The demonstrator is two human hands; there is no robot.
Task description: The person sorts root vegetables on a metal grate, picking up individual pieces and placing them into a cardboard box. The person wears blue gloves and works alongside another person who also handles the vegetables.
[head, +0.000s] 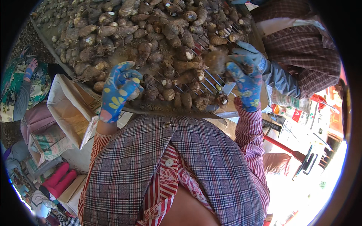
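Many brown taro corms lie heaped on a sorting table, some with white cut ends. My left hand, in a blue flowered glove, curls around a small taro corm near the table's front edge. At the right, my right hand, in a matching glove, is raised beside metal slats that show among the corms. A blurred brown corm is just left of its fingers. Whether this hand touches anything is unclear, as its palm side is partly hidden.
A co-worker's gloved hand reaches in at the right, very near my right hand. An open paper-lined bag stands at the left below the table edge. Another person's gloved hand is at the far left. A red-handled tool is at the lower right.
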